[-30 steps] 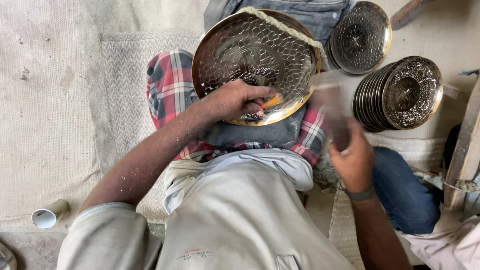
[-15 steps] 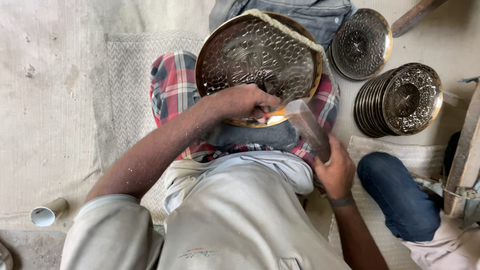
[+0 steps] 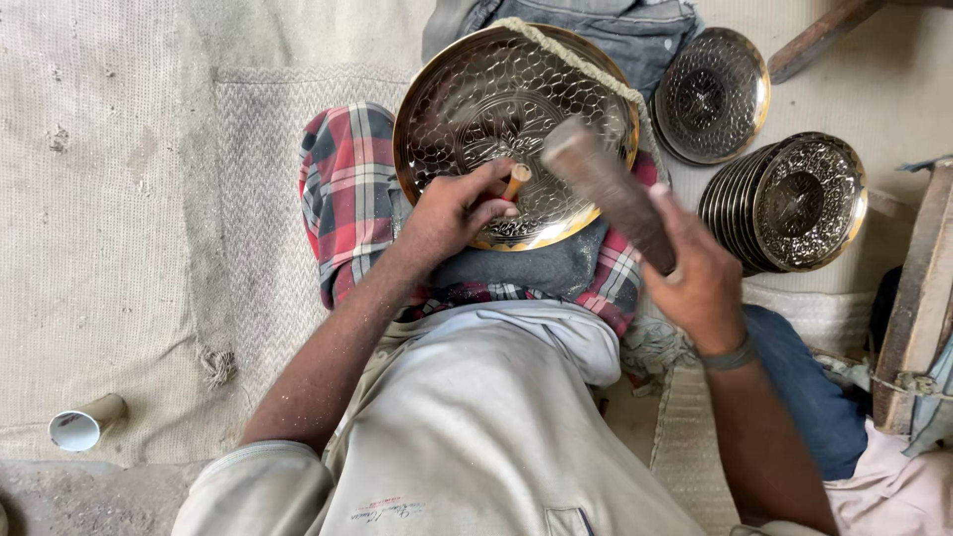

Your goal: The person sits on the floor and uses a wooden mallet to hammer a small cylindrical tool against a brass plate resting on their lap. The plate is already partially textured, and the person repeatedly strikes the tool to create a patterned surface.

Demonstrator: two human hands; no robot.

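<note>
Left hand (image 3: 452,213) clenched around a small punch tool (image 3: 516,181), orange-tan tip poking out between the fingers, tip set against the lower middle of the embossed metal plate (image 3: 467,99). Right hand (image 3: 700,283) grasps a wooden mallet (image 3: 606,194) by its handle, head raised above the plate's right half, tilted toward the punch, not touching it.

Plate is round, brass-rimmed, patterned all over, propped tilted on the person's lap on a dark pad (image 3: 541,273) and a red plaid cloth (image 3: 347,189). A rope ring (image 3: 586,65) runs along the plate's upper right edge. Folded denim (image 3: 596,25) sits just behind the plate.

To the right, 1 similar embossed plate (image 3: 710,94) lies flat on the floor, and a stack of more plates (image 3: 784,203) leans on edge just beside it, near the right hand. A wooden plank (image 3: 918,298) stands at the right edge. A second wooden piece (image 3: 819,40) shows at top right.

Woven mat (image 3: 149,199) covers the floor on the left. A small white paper cup (image 3: 84,425) lies on its side at lower left, well apart from both hands. Person wears a grey-white shirt (image 3: 476,437) and a band on the right wrist (image 3: 730,355).
</note>
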